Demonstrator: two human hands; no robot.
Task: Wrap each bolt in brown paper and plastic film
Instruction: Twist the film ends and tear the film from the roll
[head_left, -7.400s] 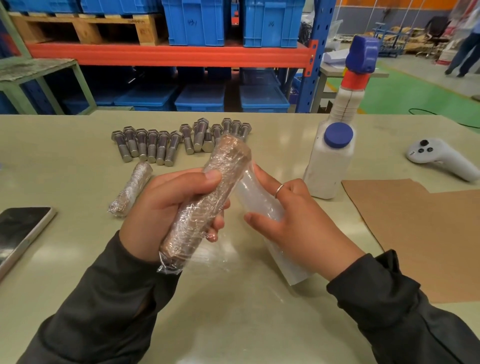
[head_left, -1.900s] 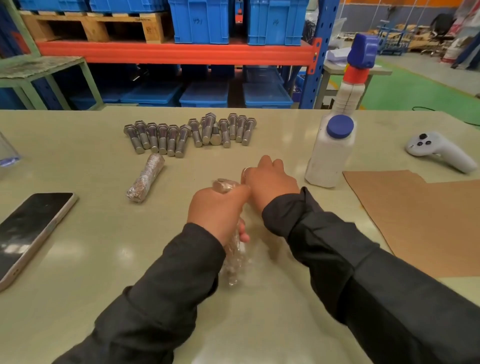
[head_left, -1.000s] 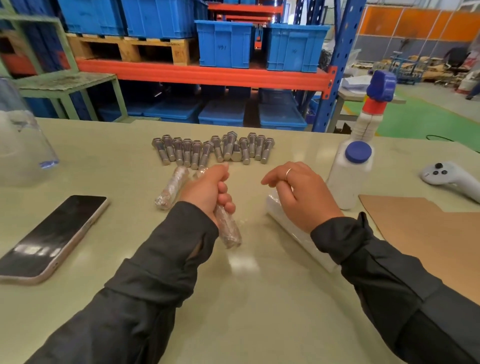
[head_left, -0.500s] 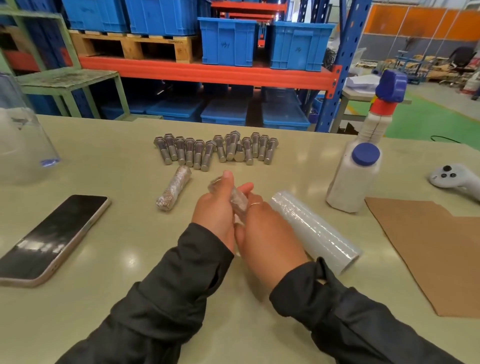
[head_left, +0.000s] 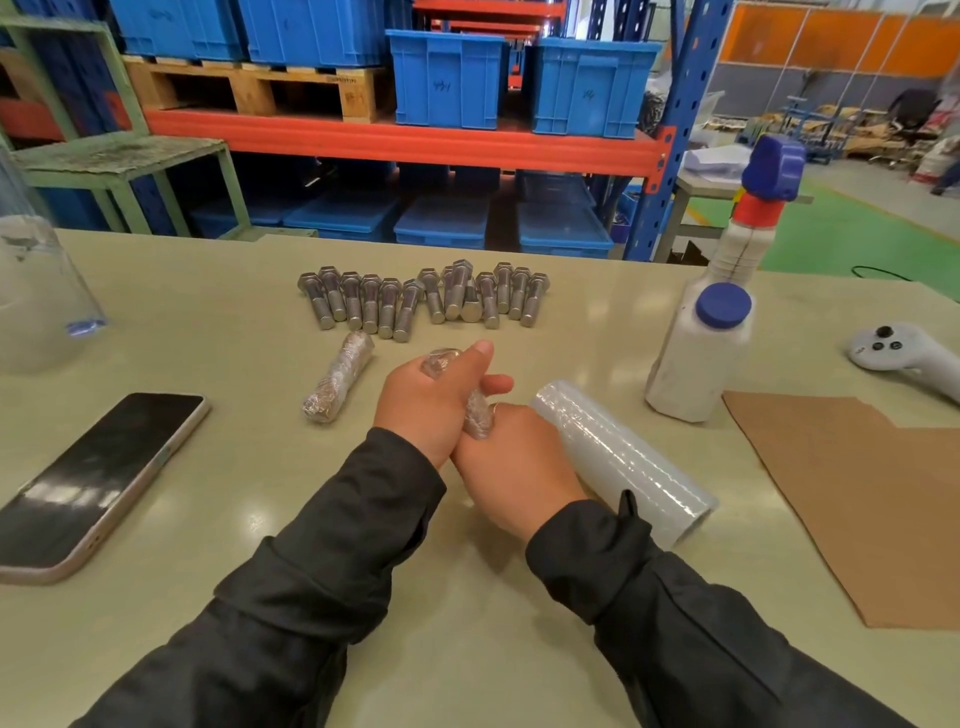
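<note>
Bolt (head_left: 470, 395), film-wrapped, pinched between left grip (head_left: 428, 402) and right grip (head_left: 511, 467), just left of film roll (head_left: 623, 462). Could unwind: loose film tail, slack pinch.

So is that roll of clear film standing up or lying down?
Lying down. The film roll rests on its side on the table, its open end facing the camera, beside the right hand.

Grey bolts (head_left: 423, 301), brown paper (head_left: 872, 499), blue-capped white bottle (head_left: 698, 353).
</note>
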